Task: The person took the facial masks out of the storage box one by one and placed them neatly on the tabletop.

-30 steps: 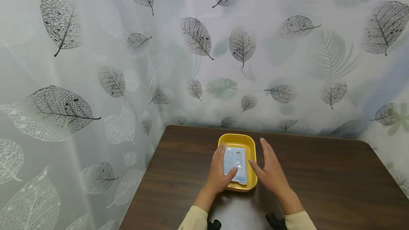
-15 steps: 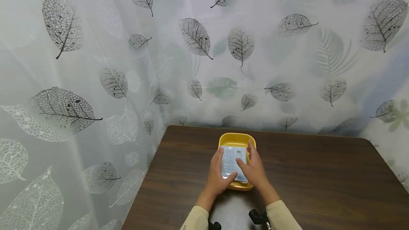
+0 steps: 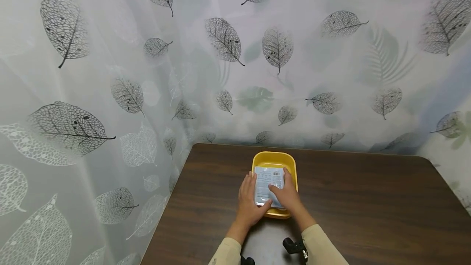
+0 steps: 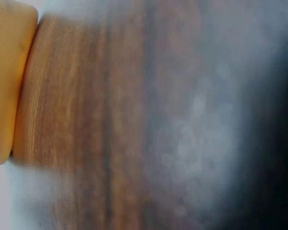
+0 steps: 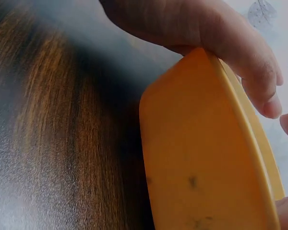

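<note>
Since the frame a second earlier, the right hand (image 3: 286, 194) had come in from the bare table beside the tray and settled on the packet, and the tray itself sat slightly further from the person.

Left to right: a leaf-printed curtain (image 3: 73, 126) hung along the left side and back of the table (image 3: 368, 207). The left hand (image 3: 249, 203) lay against the left edge of the packet (image 3: 268, 183), fingers extended along it and thumb curled onto the packet's near corner, a light pinch. The packet, a flat clear pouch with a printed label, lay in the yellow tray (image 3: 274, 159), its long axis running away from the person and its near end overhanging the tray's near rim. The right hand covered the packet's right edge, thumb across its top face and fingers wrapped over the tray's right rim; the right wrist view showed those fingers (image 5: 249, 72) curled over the tray wall (image 5: 197, 158).

Both hands were equally near, one at each long side, the packet lying directly between them. The left wrist view was blurred and showed only the tray's side (image 4: 7, 86) and table.
</note>
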Demonstrator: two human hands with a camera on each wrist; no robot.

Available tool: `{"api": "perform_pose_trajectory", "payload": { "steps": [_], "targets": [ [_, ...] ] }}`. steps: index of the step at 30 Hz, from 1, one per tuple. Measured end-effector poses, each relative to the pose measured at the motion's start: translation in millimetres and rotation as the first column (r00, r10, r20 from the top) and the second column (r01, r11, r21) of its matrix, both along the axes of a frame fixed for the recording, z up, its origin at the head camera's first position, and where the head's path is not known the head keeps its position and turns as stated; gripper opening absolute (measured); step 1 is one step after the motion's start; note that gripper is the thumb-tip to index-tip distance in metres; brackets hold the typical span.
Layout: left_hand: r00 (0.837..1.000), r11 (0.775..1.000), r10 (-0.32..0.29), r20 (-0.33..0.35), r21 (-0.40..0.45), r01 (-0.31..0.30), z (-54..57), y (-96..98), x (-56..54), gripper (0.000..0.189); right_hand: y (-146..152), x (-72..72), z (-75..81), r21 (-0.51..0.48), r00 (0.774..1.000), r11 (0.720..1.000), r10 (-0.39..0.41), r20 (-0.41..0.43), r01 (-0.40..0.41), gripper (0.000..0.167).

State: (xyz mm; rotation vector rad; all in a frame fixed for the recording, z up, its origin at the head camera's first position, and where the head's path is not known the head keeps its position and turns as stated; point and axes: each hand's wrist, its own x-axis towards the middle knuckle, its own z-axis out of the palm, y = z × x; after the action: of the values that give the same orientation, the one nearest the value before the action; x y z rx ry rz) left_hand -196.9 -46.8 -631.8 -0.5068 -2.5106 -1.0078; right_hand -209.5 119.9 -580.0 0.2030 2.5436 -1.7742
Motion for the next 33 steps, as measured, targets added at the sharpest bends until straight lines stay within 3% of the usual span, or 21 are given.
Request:
{"api": "perform_pose_trajectory", "payload": {
  "steps": [3, 7, 12, 17, 22, 27, 33],
  "targets": [
    [0.999, 1.0, 0.007, 0.038, 0.01, -0.007, 0.0, -0.3, 0.4, 0.094, -1, -2.4, -0.9, -0.052, 0.998, 0.999, 0.0, 0.061, 0.004, 0.093],
    [1.0, 1.0, 0.014, -0.014, 0.007, -0.014, 0.9, 3.4, -2.4, 0.094, 0, -4.2, 1.2, -0.111, 0.997, 0.993, -0.027, 0.072, 0.035, 0.09],
    [0.999, 1.0, 0.001, -0.04, 0.027, 0.0, 0.9, 4.2, -2.0, 0.096, 0, -0.7, -1.4, -0.177, 0.997, 0.981, -0.074, 0.016, 0.076, 0.084],
    [1.0, 0.999, 0.0, 0.01, 0.055, 0.0, 0.3, 3.1, 0.9, 0.095, 0, 2.2, -3.6, -0.318, 0.994, 0.947, -0.079, -0.076, 0.051, 0.08],
    [0.999, 0.998, 0.008, 0.053, 0.063, -0.011, 0.3, 2.7, 3.5, 0.095, 1, 2.9, -4.6, -0.394, 0.99, 0.918, -0.098, -0.104, 0.05, 0.077],
    [1.0, 0.996, 0.002, 0.03, 0.091, -0.004, -1.3, 2.5, 3.1, 0.094, -1, 4.8, -5.3, -0.344, 0.991, 0.939, -0.042, -0.128, -0.005, 0.072],
    [0.998, 0.994, -0.009, 0.058, 0.108, 0.003, -4.0, 3.6, 2.4, 0.097, -1, 6.3, -5.8, -0.138, 0.992, 0.99, 0.015, -0.123, -0.032, 0.064]
  ]
}}
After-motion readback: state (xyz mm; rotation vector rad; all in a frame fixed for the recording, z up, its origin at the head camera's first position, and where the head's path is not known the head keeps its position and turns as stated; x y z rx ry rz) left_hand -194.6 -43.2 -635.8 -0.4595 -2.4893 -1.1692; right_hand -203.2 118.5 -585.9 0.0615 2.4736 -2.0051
